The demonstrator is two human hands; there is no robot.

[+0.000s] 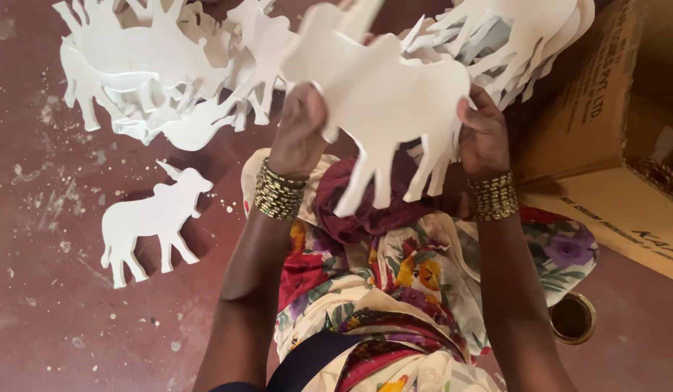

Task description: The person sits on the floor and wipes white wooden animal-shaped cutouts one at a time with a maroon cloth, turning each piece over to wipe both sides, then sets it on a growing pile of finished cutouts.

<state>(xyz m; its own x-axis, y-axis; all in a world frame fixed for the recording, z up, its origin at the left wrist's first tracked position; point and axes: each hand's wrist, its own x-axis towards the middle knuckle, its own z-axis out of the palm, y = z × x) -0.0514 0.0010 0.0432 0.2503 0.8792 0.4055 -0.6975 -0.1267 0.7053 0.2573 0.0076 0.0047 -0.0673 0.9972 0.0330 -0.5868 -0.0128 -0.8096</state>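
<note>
Two bare hands hold one white bull-shaped cutout [383,101] up over the lap, above a floral skirt [394,290] and a bunched maroon cloth [358,210]. Both wrists carry stacks of gold bangles [278,192]. Left hand [298,127] has its fingers curled shut on the cutout's front edge, near the chest of the animal shape; right hand [483,131] pinches the rear edge, thumb on the near face. The cutout looks flat, thin and stiff, probably light board or sheet; its slim legs and horn seem the likeliest parts to snap, so the broad body edges, where the fingers now sit, look the safest hold. Its surface is plain, matte white, with a humped back and four legs hanging down. Left of the lap, a second cutout [153,221] lies flat on the dusty red floor [53,319]. A small round tin [572,317] sits by the right knee. Farther off, piles of similar cutouts [155,72] spread out, with a cardboard box [612,109] on the right.
</note>
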